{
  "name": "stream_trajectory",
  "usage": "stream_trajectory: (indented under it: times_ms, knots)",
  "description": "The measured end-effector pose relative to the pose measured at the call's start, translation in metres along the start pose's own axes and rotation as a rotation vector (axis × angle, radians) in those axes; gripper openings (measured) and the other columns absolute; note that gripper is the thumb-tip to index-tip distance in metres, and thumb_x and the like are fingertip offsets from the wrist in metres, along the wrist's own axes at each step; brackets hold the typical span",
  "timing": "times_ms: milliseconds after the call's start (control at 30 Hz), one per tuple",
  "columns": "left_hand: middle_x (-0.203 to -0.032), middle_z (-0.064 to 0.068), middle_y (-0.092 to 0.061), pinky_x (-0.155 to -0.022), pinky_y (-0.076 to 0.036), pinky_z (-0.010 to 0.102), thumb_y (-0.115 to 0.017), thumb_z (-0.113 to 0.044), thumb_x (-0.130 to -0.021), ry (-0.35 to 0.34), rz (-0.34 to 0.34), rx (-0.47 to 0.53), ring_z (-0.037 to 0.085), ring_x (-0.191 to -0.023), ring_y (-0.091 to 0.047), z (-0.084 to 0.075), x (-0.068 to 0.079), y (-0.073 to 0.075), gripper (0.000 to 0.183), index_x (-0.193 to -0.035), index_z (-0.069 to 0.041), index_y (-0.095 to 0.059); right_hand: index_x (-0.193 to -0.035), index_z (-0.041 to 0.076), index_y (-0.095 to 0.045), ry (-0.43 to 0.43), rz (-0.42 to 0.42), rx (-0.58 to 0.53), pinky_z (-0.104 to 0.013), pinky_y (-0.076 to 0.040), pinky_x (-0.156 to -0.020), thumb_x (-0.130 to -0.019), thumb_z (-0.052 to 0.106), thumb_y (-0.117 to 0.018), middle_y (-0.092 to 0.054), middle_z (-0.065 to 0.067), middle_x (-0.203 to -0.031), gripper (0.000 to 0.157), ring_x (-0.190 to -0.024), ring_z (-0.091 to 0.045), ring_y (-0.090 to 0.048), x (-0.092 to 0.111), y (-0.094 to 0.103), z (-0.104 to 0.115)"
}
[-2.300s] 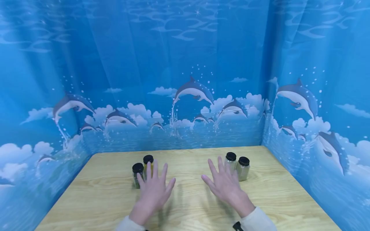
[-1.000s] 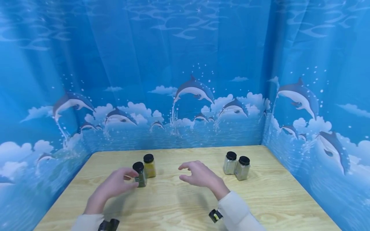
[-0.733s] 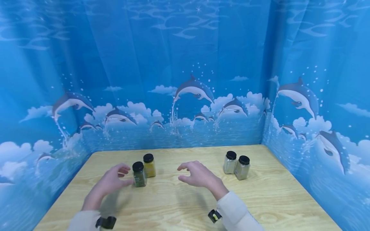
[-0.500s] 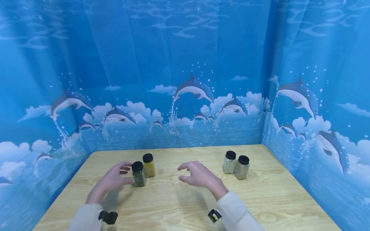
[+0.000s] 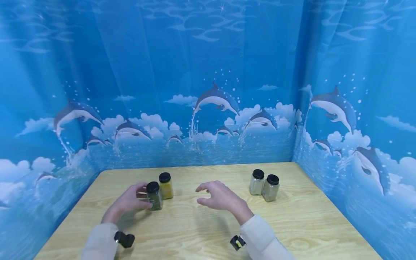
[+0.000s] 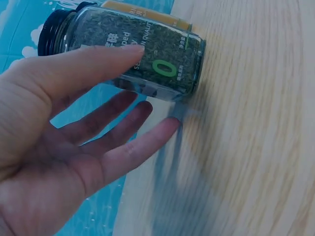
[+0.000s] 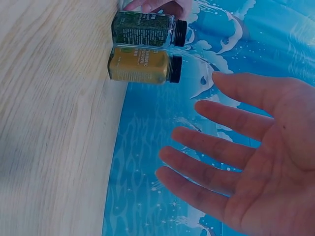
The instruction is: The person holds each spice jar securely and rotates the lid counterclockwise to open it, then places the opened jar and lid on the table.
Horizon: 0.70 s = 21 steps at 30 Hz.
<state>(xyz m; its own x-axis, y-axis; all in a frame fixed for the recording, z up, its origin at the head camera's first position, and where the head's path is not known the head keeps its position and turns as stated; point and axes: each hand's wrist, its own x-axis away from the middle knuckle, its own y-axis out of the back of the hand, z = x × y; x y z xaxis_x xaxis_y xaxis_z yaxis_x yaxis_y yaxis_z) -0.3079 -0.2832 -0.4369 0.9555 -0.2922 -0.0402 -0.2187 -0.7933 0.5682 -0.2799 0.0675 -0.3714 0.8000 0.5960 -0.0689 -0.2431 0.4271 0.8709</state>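
A square spice jar of dried green herb [image 5: 155, 200], capped in black, stands upright on the left of the table. My left hand [image 5: 130, 199] reaches round it from the left, thumb across the near side and fingers spread loosely toward the far side. In the left wrist view the thumb overlaps the herb jar's label, while the lower fingers stay apart from the glass. Just behind it is a yellow turmeric powder jar [image 7: 140, 65]. My right hand [image 5: 221, 196] hovers over the middle of the table, palm facing left, fingers relaxed and holding nothing.
Two more black-capped jars with pale contents, one [image 5: 256, 185] slightly behind the other [image 5: 271, 190], stand at the back right of the wooden table [image 5: 201, 231]. A blue dolphin-print curtain [image 5: 182, 72] hangs around the back and sides.
Both hands were spread palm down above the table; they have since turned sideways. My left hand has drawn back left, then closed in around the herb jar. My right hand moved left, away from the pale jars.
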Motion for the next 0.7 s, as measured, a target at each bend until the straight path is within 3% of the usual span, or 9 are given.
stream_trajectory:
  times_ms: [400,700]
  knots:
    - [-0.118,0.015,-0.06,-0.093,-0.053,0.042,-0.085,-0.017,-0.065,0.01,-0.039,0.034,0.028,-0.108,-0.061,0.004,-0.002,-0.01,0.062,-0.118,-0.004,-0.054,-0.122,0.019,-0.063,-0.024,0.017,0.006,-0.034,-0.053,-0.091,-0.089,0.033,-0.064,-0.065,0.002,-0.123,0.035,-0.109,-0.02,-0.063,0.002,0.0,-0.002]
    - [-0.115,0.012,-0.062,-0.092,-0.054,0.041,-0.087,-0.021,-0.063,0.029,-0.037,0.033,0.026,-0.106,-0.062,-0.007,-0.002,-0.026,0.058,-0.11,-0.006,-0.054,-0.121,0.018,-0.063,-0.027,0.024,0.003,-0.034,-0.053,-0.09,-0.09,0.032,-0.064,-0.065,-0.001,-0.123,0.035,-0.108,-0.02,-0.063,0.002,-0.001,-0.006]
